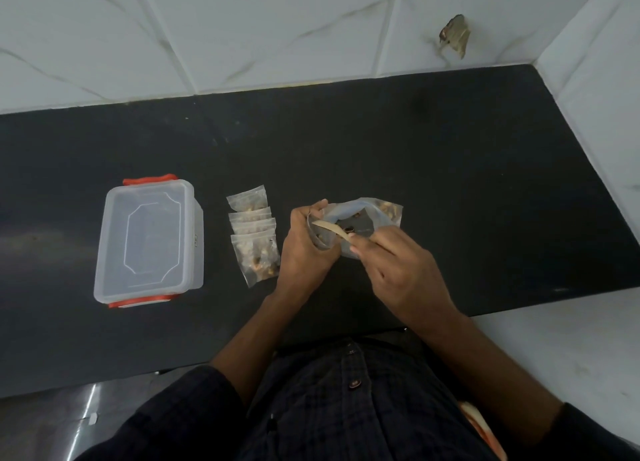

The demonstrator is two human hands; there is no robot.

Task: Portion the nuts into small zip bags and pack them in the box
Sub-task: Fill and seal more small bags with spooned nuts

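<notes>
At the centre of the frame the left hand (304,249) grips the near rim of a large clear zip bag (363,225), its fingers curled round the plastic and holding the mouth open over the dark bench (450,183). The right hand (398,270) pinches the handle of a small pale wooden spoon (332,230) between thumb and fingers, and the spoon's tip lies across the bag's mouth, close to the left hand's thumb. Nuts (386,207) show through the plastic at the bag's far right corner, and a few dark pieces lie inside near the spoon. Just left of the left hand, a row of filled small zip bags (254,238) lies on the bench, overlapping one another from far to near; the nearest one almost touches the left wrist. Further left, apart from that row, stands a clear plastic box (149,240) with its lid on and orange-red clips at its far and near ends. White marbled wall tiles (277,27) fill the top of the frame, and a brownish torn patch (455,36) marks them at upper right. A dark checked shirt (346,408) fills the bottom.
</notes>
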